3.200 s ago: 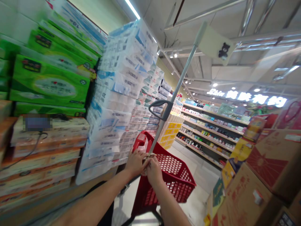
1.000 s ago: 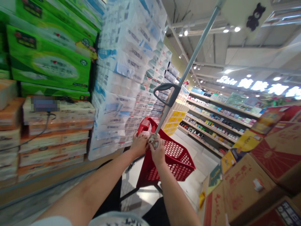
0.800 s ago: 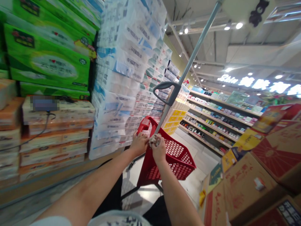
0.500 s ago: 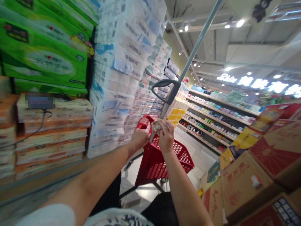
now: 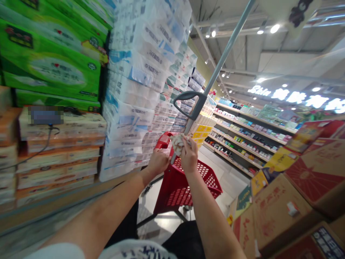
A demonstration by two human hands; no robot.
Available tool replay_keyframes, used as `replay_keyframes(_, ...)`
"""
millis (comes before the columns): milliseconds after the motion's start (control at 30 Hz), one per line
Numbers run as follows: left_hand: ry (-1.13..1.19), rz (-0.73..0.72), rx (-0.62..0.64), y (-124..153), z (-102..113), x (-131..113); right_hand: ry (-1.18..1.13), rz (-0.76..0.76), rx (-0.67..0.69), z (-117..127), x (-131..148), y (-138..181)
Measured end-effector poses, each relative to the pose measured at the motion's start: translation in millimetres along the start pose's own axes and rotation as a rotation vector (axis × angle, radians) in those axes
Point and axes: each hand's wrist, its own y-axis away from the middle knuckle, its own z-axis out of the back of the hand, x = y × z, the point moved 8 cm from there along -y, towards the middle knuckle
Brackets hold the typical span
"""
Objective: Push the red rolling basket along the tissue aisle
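Observation:
A red shopping cart (image 5: 172,194) with a perforated basket stands in front of me. My left hand (image 5: 158,162) is closed on the cart's red upper edge, just below its handle piece (image 5: 163,140). Bunched in my right hand (image 5: 190,158) is a crumpled whitish-brown cloth (image 5: 176,143), held above the basket and beside the lower end of a grey pole (image 5: 223,57). A dark grey loop handle (image 5: 198,105) is fixed on that pole, above both hands. My fingertips are partly hidden by the cloth and the cart edge.
White tissue packs (image 5: 126,118) are stacked high on the left, beside green packs (image 5: 54,68) and orange-white packs (image 5: 59,162). Cardboard boxes (image 5: 285,208) crowd the right side. Shelves of small goods (image 5: 242,133) stand behind the cart, over a pale floor (image 5: 229,176).
The cloth has shifted slightly left and looks more bunched, with more of it showing. My right hand moved a little with it. My left hand stays at the cart's edge, slightly turned.

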Motion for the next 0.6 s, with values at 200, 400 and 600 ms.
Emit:
replay_keyframes(200, -0.066, -0.037, 0.001, 3, 0, -3, 0.048, 0.028, 0.124, -16, 9, 26)
replay_keyframes(400, -0.022, -0.019, -0.026, 2, 3, 1, 0.013, 0.004, 0.078, -9, 10, 16)
replay_keyframes(600, -0.024, -0.018, -0.005, -1, -1, 2, 0.038, -0.008, 0.24, -29, 10, 46)
